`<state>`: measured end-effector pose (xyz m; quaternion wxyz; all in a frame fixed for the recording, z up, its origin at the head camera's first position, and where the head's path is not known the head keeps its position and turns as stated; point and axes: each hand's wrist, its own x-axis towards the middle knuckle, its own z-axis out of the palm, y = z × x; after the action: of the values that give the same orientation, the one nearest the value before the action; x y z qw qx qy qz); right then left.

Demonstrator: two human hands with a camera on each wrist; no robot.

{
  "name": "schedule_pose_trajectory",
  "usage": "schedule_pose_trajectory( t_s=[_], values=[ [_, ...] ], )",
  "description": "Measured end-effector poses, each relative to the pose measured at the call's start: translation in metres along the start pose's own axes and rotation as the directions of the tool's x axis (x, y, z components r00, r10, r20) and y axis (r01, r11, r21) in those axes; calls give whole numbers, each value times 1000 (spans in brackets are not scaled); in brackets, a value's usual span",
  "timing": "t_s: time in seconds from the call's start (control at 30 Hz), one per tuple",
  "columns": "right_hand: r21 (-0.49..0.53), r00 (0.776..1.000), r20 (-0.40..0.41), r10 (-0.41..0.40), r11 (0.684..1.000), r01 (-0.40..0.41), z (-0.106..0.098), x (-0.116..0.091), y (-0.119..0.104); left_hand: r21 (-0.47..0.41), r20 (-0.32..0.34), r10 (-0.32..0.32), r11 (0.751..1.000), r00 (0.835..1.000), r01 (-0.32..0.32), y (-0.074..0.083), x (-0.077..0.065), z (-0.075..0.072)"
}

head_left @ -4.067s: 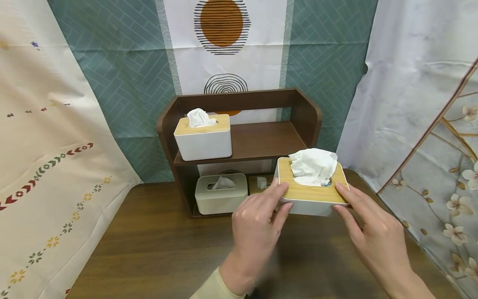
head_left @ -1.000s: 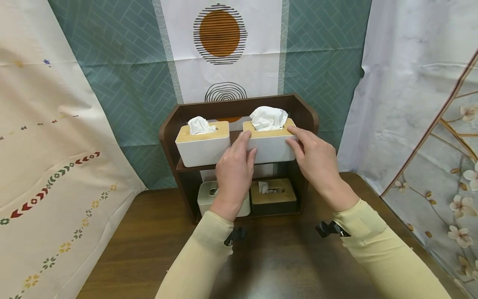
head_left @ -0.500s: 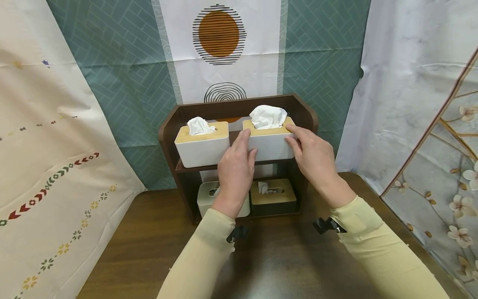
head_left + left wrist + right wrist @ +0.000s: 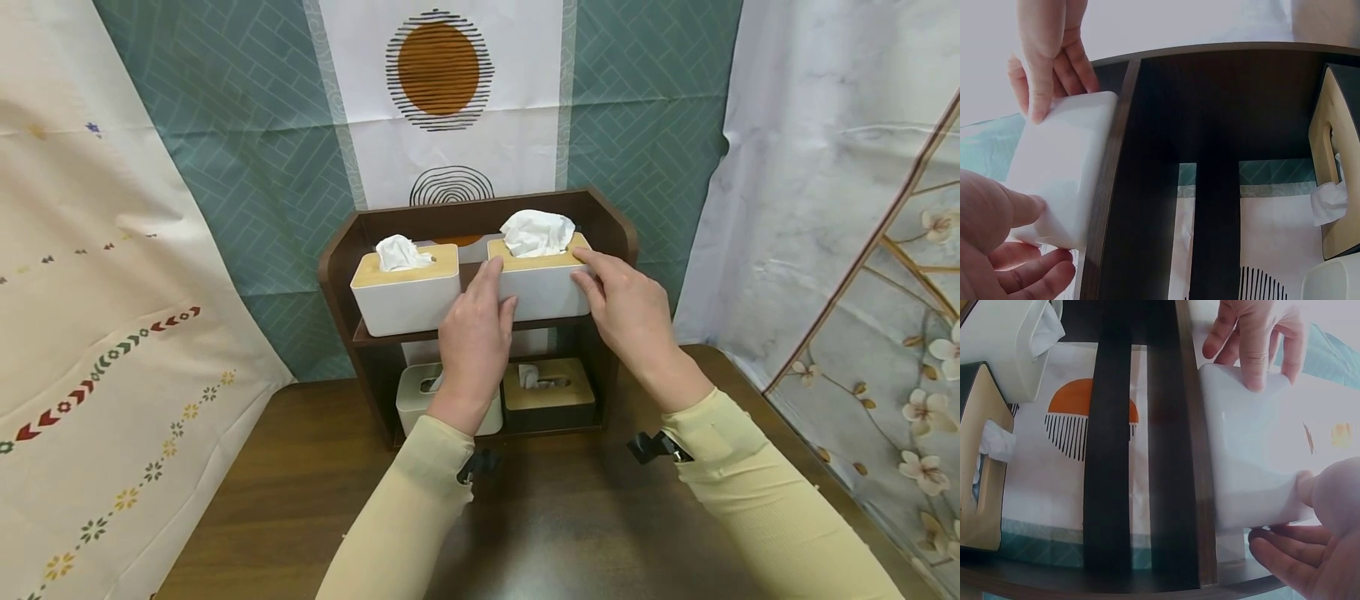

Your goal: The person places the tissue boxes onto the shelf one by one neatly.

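On the right half of the upper shelf stands a white tissue box with a wooden lid and a white tissue sticking up. My left hand holds its left end, and my right hand holds the right end, thumbs on the front face. In the left wrist view the left thumb presses the white front while the fingers curl at the side. The right wrist view shows the right hand gripping the other end likewise. A similar white tissue box stands to the left on the same shelf.
The brown two-tier shelf stands on a dark wooden table. Its lower tier holds a pale tissue box, partly behind my left arm, and a black tissue box with wooden lid. Patterned cloths hang behind and on both sides.
About four seconds ago both hands held the tissue box lower, in front of the shelf's right side. It has moved up and back onto the upper shelf; the last second shows only a slight backward shift.
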<state>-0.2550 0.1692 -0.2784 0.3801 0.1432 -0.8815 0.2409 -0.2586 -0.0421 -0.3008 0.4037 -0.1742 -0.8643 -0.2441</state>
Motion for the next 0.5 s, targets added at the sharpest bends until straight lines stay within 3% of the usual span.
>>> schedule_pose_trajectory(
  t_s=[0.3,0.5],
  values=[
    [33,1000,3,19,999,-19,4,-5,2,-4,-18,15,1000,1000,-15,-2,-3,2],
    [35,999,-38,-1,999,2,2,-17,-2,-1,-31,39,999,999,-39,0,-10,0]
  ],
)
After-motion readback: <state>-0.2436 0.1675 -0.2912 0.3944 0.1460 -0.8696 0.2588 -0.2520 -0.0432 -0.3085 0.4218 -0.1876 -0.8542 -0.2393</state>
